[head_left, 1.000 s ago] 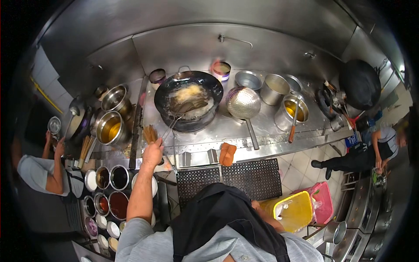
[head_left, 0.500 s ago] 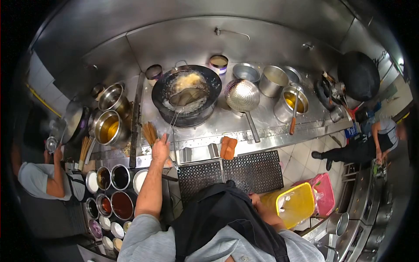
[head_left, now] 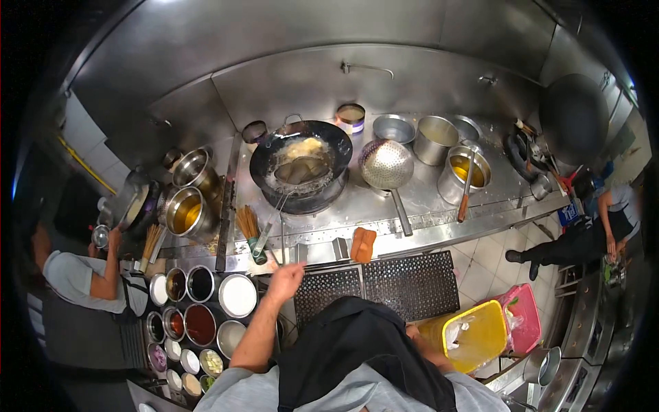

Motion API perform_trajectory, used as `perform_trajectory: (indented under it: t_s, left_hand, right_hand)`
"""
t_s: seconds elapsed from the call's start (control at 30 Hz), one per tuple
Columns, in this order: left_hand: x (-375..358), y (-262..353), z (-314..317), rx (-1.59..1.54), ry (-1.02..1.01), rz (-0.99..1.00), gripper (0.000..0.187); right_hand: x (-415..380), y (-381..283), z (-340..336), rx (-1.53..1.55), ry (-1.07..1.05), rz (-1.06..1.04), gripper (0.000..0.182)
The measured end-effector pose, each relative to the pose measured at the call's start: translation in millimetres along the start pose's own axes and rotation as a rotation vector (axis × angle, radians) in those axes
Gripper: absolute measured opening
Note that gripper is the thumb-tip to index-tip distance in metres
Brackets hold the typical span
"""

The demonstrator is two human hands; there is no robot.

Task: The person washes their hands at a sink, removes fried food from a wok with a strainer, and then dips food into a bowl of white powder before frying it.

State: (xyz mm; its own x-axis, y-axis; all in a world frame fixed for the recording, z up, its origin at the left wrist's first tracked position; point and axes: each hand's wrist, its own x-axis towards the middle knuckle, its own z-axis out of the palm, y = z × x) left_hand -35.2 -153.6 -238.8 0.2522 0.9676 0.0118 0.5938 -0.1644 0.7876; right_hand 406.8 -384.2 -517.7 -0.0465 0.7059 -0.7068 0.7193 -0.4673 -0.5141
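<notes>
Your wire skimmer (head_left: 302, 170) lies in the wok (head_left: 335, 139), its handle leaning out over the near rim. Half a second ago your left hand (head_left: 285, 279) was at that handle; it has since drawn back to the front edge of the desk (head_left: 343, 223), apart from it, though you cannot tell how closed its fingers are. Your right hand (head_left: 427, 345) is low beside the yellow bin (head_left: 491, 350), grip unclear. Bare steel separates the wok from the perforated ladle (head_left: 386, 165); black mats (head_left: 412, 285) cover floor below the edge.
</notes>
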Motion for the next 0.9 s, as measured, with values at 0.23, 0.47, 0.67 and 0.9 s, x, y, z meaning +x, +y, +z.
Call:
perform_trajectory:
  t_s: [0.23,0.47,0.67,0.9]
  left_hand:
    - [-132.1,-183.5,119.7,-0.035,-0.592,-0.471,0.034]
    - [-233.8,-225.5,149.4,0.263,-0.62,0.092,0.024]
    - [-221.8,-227.0,181.4,0.496,-0.715,0.035,0.025]
    - [-197.7,-141.9,164.9,-0.121,-0.385,-0.928,0.03]
  right_hand:
    - [26.5,45.1,-12.1,0.276,0.088,0.019,0.023]
    - [-31.9,25.4,-57.1,0.543,0.02,0.411,0.018]
    - [17.3,96.8,-28.0,-0.081,0.023,-0.011,0.034]
    - [-7.9,2.8,-60.4,0.004,-0.031,0.118,0.031]
